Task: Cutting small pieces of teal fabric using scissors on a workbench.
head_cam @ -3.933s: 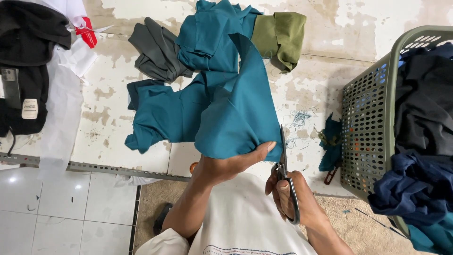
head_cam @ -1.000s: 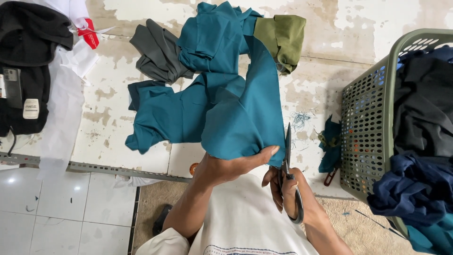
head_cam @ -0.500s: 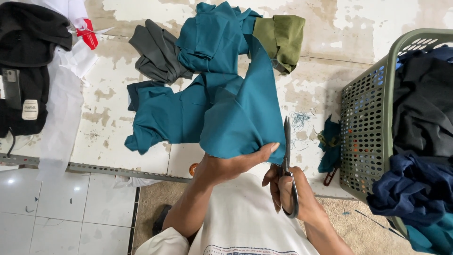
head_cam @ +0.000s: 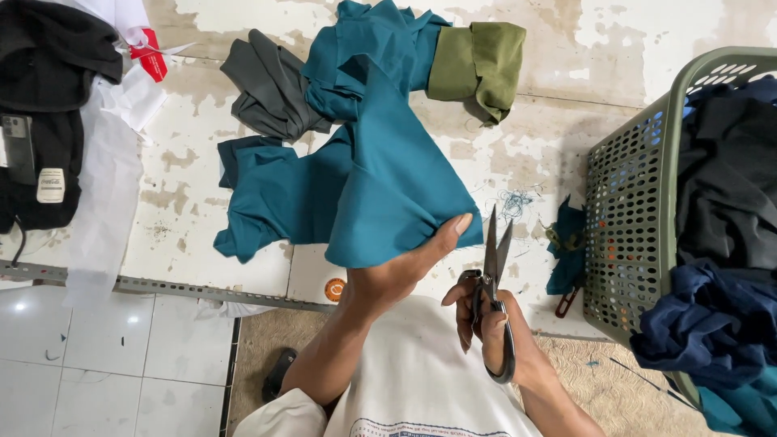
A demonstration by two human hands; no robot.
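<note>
- Since the earlier frames little has shifted — the scissors (head_cam: 494, 291) now show their blades slightly parted, tips up beside the cloth's edge.
- Left hand (head_cam: 401, 271) pinches a fold of the teal fabric (head_cam: 364, 186), which drapes onto the worn surface (head_cam: 170, 202).
- Right hand (head_cam: 486, 324) grips the scissor handles.
- Step in hand looks like trimming — next, the blades need to meet the held edge.
</note>
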